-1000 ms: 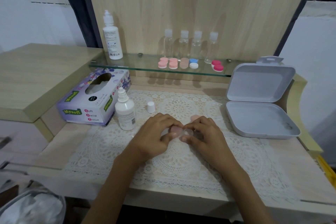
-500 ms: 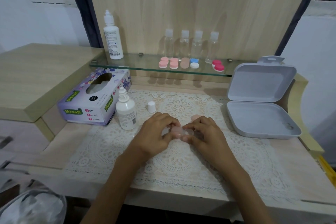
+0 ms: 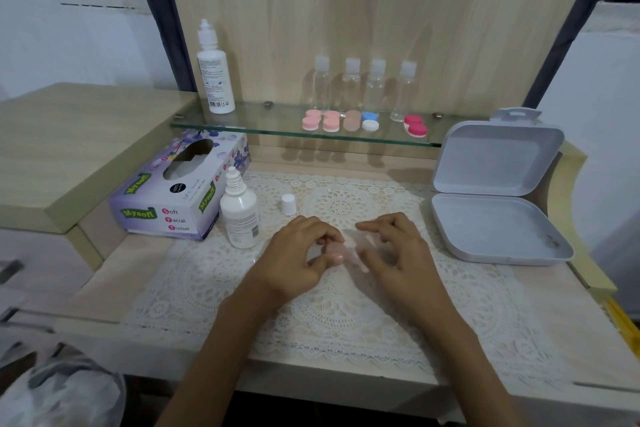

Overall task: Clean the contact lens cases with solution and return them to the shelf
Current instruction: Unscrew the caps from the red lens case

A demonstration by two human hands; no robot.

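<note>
A pale pink contact lens case (image 3: 335,251) sits low over the lace mat (image 3: 346,308) at the middle of the desk. My left hand (image 3: 294,255) pinches it between thumb and fingertips. My right hand (image 3: 396,250) hovers just right of the case with its fingers spread and motion-blurred, holding nothing that I can make out. An uncapped white solution bottle (image 3: 240,218) stands left of my hands, and its small white cap (image 3: 288,204) stands beside it. Several more lens cases line the glass shelf (image 3: 242,120): pink ones (image 3: 310,122), a beige one (image 3: 352,120), a blue-and-white one (image 3: 370,121) and a red one (image 3: 415,125).
A tall white bottle (image 3: 215,73) and several small clear bottles (image 3: 363,87) stand on the shelf. A purple tissue box (image 3: 183,184) lies at the left. An open grey hinged box (image 3: 498,201) sits at the right. A lined bin (image 3: 62,392) is below the desk's left corner.
My right hand has let go of the pink case and drawn away to the right, fingers spreading. My left hand keeps hold of the case in the same spot.
</note>
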